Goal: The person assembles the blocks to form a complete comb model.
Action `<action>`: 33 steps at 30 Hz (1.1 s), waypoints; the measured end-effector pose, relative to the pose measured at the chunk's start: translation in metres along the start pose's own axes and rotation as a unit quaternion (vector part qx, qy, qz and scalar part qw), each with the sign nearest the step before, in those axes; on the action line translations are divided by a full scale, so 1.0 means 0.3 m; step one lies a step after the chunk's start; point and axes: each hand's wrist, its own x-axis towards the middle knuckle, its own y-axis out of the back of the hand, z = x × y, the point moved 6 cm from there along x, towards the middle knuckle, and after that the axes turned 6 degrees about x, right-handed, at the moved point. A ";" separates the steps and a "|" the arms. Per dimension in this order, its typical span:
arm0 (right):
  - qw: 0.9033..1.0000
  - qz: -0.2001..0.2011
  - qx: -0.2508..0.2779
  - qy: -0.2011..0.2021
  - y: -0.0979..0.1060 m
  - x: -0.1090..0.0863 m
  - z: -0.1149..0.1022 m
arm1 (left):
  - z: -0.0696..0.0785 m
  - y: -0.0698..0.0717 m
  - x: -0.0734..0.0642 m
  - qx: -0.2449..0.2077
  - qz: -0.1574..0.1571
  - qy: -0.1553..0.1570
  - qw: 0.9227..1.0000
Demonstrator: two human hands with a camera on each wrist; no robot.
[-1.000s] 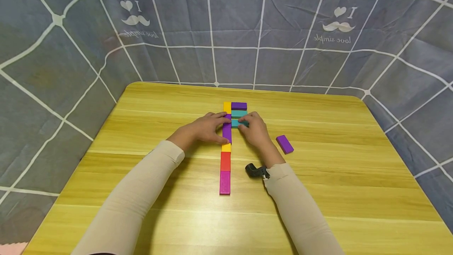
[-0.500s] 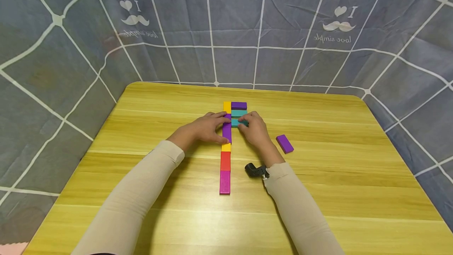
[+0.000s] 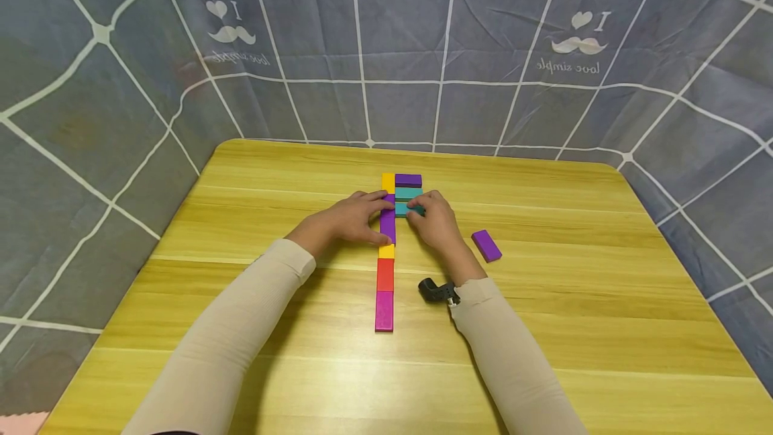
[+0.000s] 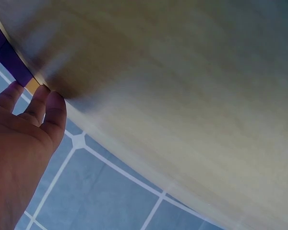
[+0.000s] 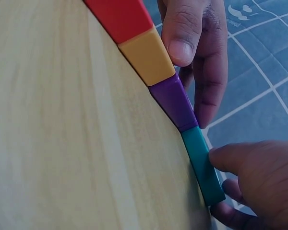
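Observation:
Flat coloured blocks form a column in the head view. My left hand (image 3: 356, 219) rests against its left side, with fingers and thumb on the purple blocks (image 3: 387, 223) and close to the lower yellow block (image 3: 386, 252). To the right, my right hand (image 3: 437, 221) pinches the nearer teal block (image 3: 400, 210), which lies against the column. Seen from the right wrist, this teal block (image 5: 204, 167) sits end to the purple block (image 5: 175, 103), thumb on one side and fingers at its far end. Beyond it lie another teal block (image 3: 408, 192) and a dark purple block (image 3: 408, 180).
The column ends in a red block (image 3: 385, 275) and a magenta block (image 3: 384, 311) near me, and a yellow block (image 3: 388, 182) at the far end. A loose purple block (image 3: 486, 246) lies on the wooden table (image 3: 574, 327). A grey curtain (image 3: 398, 39) surrounds the table.

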 end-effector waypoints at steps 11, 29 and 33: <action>1.000 0.009 0.028 -0.002 0.009 -0.004 -0.007 | 0.002 0.000 -0.008 0.000 -0.001 -0.002 1.000; 0.996 -0.001 0.083 -0.039 0.150 -0.055 0.020 | 0.000 -0.005 -0.012 -0.001 -0.004 -0.001 1.000; 0.997 0.000 0.075 -0.035 0.207 -0.079 0.031 | -0.001 -0.008 -0.014 -0.001 -0.003 -0.006 1.000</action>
